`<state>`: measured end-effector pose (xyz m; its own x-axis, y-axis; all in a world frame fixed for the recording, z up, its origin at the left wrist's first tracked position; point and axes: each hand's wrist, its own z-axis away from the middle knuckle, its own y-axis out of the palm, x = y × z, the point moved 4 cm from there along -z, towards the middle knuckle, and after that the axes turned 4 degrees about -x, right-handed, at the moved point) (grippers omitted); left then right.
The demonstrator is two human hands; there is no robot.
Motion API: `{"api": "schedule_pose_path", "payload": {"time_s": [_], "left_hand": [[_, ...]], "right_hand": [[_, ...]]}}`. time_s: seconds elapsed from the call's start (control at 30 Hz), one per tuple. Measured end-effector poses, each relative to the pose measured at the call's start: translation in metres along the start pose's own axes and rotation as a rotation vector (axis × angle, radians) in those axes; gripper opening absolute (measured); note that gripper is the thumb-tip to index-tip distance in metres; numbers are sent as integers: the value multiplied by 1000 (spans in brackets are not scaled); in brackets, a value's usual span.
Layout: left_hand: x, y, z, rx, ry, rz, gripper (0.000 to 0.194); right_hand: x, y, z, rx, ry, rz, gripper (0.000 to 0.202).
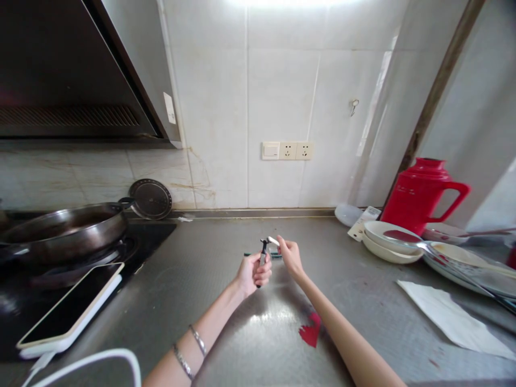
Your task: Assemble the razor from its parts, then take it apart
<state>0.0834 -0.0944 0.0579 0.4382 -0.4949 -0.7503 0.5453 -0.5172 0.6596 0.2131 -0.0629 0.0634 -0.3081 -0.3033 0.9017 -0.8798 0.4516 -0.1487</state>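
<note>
My left hand [246, 277] is closed around the handle of a small razor-like tool [263, 257], black and silver, held upright with its narrow T-shaped head on top. Pinched in the fingertips of my right hand [292, 257] is a short white stick-like piece [273, 241]. Its left end is right at the tool's head; whether the two touch I cannot tell. Behind the hands, a thin dark green and clear item [276, 255] lies on the steel counter [217, 247], partly hidden by them.
A pan [76, 231] stands on the stove at left, beside a phone [72, 309] with a white cable. To the right are a red thermos [417, 196], stacked bowls [389, 244], plates with utensils, and a paper napkin [447, 314]. A red heart-shaped patch [309, 330] lies near my right forearm.
</note>
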Motion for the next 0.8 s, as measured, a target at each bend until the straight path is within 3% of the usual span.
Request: {"api": "schedule_pose_path", "payload": {"time_s": [0.1,0.27,0.57,0.67,0.8], "left_hand": [[-2,-2,-1,-81,61,-119,34],[-9,-11,-1,-245,232,-374,28],[-26,-17,-2,-350,569,-834,23],[-27,-20,-3,-355,591,-879,19],[-28,-20,-3,-355,592,-863,17]], "right_hand": [[-3,-7,-4,-18,-12,73,48],[1,-25,-13,-65,-71,170,43],[18,-56,-23,-152,-162,347,45],[31,-55,-18,-142,-222,379,46],[43,-39,-7,-63,-295,391,48]]}}
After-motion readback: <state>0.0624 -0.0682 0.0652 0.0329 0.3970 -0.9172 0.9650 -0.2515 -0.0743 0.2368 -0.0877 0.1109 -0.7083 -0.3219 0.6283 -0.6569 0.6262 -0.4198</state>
